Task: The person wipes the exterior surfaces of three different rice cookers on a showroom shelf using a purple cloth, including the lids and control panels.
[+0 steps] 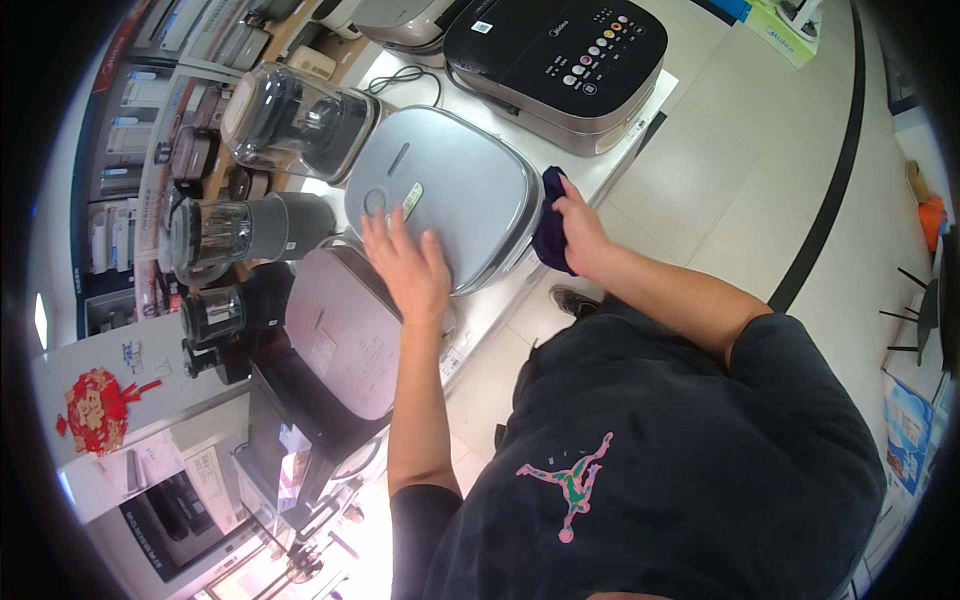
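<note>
On a white display counter lies a grey-blue lidded kitchen appliance, perhaps an electric griddle, with a rounded lid and a small label. My left hand rests on or just over the lid near that label, fingers spread, holding nothing. A bunched dark navy cloth is gripped in my right hand, against or close beside the lid's near right rim. Whether the cloth touches the rim is hard to tell.
Farther along stands a black-topped Midea appliance. Behind are a clear-covered blender, a grey blender and a loose cable. A pink lidded appliance sits beside my left forearm. The counter's edge runs close to my body.
</note>
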The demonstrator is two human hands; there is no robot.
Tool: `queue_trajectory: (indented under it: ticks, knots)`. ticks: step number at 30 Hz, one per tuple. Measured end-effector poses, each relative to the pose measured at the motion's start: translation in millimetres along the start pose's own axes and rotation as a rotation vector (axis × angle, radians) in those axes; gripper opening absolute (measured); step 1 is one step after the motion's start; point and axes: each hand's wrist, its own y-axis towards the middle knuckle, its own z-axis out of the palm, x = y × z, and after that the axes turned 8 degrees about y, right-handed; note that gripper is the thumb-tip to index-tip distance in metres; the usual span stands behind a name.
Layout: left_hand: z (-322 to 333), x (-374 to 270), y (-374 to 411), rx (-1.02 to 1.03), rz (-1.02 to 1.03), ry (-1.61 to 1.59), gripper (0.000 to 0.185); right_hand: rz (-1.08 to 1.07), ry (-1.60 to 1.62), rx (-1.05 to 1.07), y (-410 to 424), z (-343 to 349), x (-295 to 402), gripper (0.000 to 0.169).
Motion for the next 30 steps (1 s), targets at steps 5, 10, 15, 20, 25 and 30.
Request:
queue_trajectory:
  ticks: [5, 10, 15, 20, 25, 30]
  knots:
    - [4, -1, -11, 0.063, -0.037, 0.029, 0.055, 0.103, -0.081, -0.329, -31, 31, -56, 0.073]
    - [3, -3, -6, 0.077, -0.025, 0.057, 0.053, 0.745, 0.265, 0.076, -56, 11, -125, 0.016]
    - [4, -3, -8, 0.080, -0.016, 0.069, 0.052, 0.931, 0.139, 0.097, -60, 1, -75, 0.016]
    - [4, -1, -8, 0.087, -0.022, 0.070, 0.052, 0.537, -0.071, -0.132, -72, -21, -10, 0.030]
    - [8, 1, -7, 0.064, -0.009, 0.017, 0.051, -0.057, -0.044, 0.034, -43, 20, 19, 0.043]
    - [7, 3, -2, 0.060, 0.017, -0.027, 0.049, -0.024, -0.195, -0.157, 44, 16, 13, 0.075]
